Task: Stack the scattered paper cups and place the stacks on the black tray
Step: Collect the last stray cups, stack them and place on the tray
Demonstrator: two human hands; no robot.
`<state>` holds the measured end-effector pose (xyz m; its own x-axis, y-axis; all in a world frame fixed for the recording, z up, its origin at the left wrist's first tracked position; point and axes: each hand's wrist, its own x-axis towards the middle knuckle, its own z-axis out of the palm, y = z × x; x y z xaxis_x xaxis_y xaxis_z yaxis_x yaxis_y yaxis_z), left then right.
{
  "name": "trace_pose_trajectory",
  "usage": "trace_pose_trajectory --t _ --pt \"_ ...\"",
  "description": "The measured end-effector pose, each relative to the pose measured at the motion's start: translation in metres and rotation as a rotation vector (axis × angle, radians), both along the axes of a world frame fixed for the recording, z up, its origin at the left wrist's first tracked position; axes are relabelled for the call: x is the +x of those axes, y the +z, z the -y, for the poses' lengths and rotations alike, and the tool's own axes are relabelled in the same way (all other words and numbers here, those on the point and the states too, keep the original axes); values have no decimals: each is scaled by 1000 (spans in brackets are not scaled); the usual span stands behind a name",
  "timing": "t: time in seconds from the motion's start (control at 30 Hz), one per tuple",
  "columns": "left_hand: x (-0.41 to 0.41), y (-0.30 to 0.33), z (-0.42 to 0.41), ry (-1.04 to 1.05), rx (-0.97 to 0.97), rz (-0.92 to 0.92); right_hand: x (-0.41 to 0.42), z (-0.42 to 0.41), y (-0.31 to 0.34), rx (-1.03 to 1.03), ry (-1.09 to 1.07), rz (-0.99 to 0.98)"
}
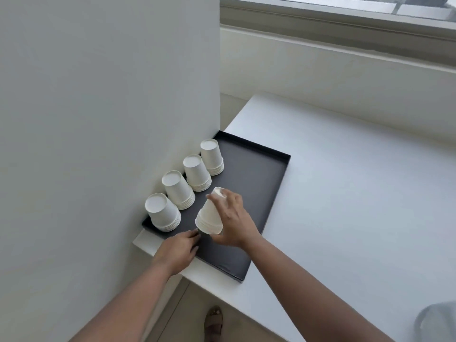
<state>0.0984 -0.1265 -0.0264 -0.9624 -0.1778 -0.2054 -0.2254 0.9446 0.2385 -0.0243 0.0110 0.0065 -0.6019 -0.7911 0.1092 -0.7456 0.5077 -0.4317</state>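
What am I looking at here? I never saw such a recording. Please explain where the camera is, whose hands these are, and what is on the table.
There is no machine here. A person wears one camera on the head, so the single picture looks down at their own arms. On the white table lies a black tray, beside a wall. Four stacks of upside-down paper cups stand on it in a row along the wall. The right hand grips a fifth stack, tilted, over the tray. The left hand reaches toward its lower rim, fingers fairly straight; I cannot tell if they touch it. Below, a sandalled foot shows on the floor.
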Motion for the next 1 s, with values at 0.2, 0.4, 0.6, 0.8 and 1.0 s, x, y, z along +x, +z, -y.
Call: trace_pose_trajectory --t 0.2,0.4,0.6,0.8,1.0 --pt "18 6 13 -157 -51 -140 4 18 -3 233 187 -309" --pt "23 13 21 -174 -41 -104 12 24 -7 202 222 -507" --pt "23 21 18 -185 -123 -165 21 20 -13 46 165 -45" --pt "24 16 21 -169 -205 -239 23 30 -13 -1 70 64" --pt "23 16 21 -150 -175 -232 26 30 -8 -82 134 -228"
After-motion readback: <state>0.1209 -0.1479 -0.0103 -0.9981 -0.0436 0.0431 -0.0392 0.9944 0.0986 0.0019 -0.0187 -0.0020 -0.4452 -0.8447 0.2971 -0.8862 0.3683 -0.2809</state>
